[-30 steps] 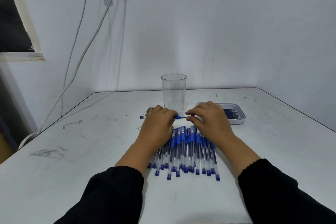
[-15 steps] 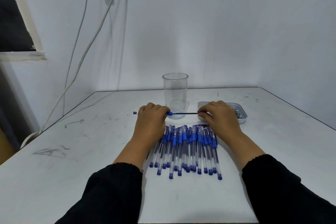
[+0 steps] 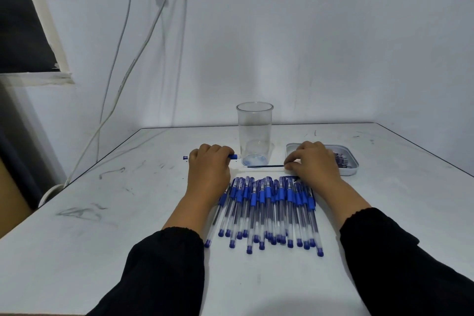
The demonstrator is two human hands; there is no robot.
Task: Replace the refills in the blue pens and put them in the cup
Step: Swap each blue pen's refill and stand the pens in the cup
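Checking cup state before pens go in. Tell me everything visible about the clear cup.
The clear cup is a tall, see-through tumbler, plastic by the look of it, widening slightly toward its open rim. It stands upright on the white table, behind the row of blue pens and left of the metal tray. No pens are inside; its base shows a faint blue tint. Neither hand touches it: the left hand and right hand flank it.

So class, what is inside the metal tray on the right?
The metal tray holds thin dark refills along its right side; the right hand covers its left part, so that stays unseen.
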